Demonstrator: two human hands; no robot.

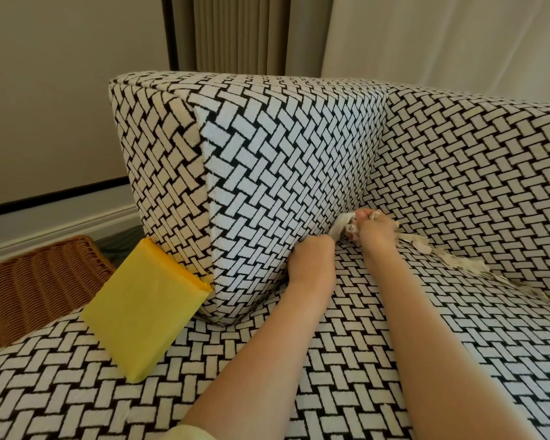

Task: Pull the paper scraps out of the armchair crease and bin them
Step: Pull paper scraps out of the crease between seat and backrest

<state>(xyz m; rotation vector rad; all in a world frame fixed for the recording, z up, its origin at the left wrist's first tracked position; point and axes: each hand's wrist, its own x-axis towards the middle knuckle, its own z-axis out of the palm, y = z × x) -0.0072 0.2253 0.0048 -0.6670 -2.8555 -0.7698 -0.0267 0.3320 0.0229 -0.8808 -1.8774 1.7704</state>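
The armchair (pixel 299 144) is covered in black-and-white woven-pattern fabric. My right hand (pixel 373 228) grips a bunch of white paper scraps (pixel 342 227) at the crease where the arm meets the seat. My left hand (pixel 313 260) is pushed against the foot of the arm at that crease, its fingers hidden in the gap. More crumpled scraps (pixel 458 263) lie strung along the back crease to the right of my right hand.
A yellow pad-like object (pixel 140 312) leans against the front of the armchair's arm, on the seat (pixel 426 344). A brown wicker basket (pixel 35 281) stands on the floor to the left. Wall, skirting board and curtains lie behind.
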